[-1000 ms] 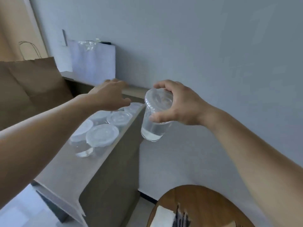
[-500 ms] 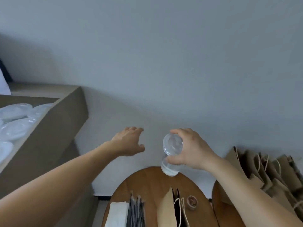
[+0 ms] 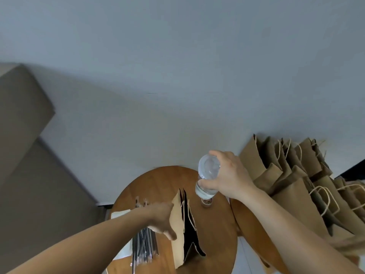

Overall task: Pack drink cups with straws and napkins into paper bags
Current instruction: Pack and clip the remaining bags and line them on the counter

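My right hand grips a clear lidded drink cup with a little liquid in it, held above the round wooden table, just right of an open brown paper bag that stands on the table. My left hand, blurred and with its fingers spread, is at the bag's left wall; whether it touches the bag I cannot tell. A bundle of wrapped dark straws lies left of the bag, partly under my left forearm, on white napkins.
A small round object sits on the table under the cup. Several brown paper bags with twine handles stand on a second wooden table to the right. A grey-brown counter rises at the left. A plain wall is behind.
My view has swung right and down from the counter to the tables. My right hand carried the cup down beside the open bag. My left hand dropped to the bag's left wall.
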The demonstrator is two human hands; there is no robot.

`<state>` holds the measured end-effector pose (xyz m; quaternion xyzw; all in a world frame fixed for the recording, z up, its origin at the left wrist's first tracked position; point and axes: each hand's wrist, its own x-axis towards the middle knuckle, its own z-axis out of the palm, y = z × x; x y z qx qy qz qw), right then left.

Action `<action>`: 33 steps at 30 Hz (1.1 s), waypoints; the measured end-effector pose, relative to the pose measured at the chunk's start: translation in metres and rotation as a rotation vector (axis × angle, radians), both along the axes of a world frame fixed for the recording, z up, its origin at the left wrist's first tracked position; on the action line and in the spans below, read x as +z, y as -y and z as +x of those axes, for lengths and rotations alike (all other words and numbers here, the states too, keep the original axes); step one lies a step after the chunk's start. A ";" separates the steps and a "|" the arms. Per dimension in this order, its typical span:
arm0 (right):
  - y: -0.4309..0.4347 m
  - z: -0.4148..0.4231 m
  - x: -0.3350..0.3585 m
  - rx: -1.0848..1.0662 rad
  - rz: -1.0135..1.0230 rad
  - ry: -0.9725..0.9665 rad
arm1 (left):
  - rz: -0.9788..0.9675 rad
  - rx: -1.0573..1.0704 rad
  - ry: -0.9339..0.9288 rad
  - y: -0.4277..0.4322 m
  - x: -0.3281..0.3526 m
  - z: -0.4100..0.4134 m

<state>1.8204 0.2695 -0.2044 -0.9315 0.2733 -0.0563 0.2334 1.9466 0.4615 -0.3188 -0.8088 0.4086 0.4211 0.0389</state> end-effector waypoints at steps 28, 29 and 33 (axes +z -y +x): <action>-0.041 -0.003 -0.077 0.223 -0.034 -0.073 | -0.083 0.879 -0.355 -0.020 -0.048 -0.056; -0.041 -0.007 -0.079 0.274 -0.051 -0.099 | -0.086 0.906 -0.372 -0.020 -0.048 -0.056; -0.050 -0.016 -0.087 0.451 -0.135 -0.217 | -0.127 0.912 -0.373 -0.022 -0.049 -0.058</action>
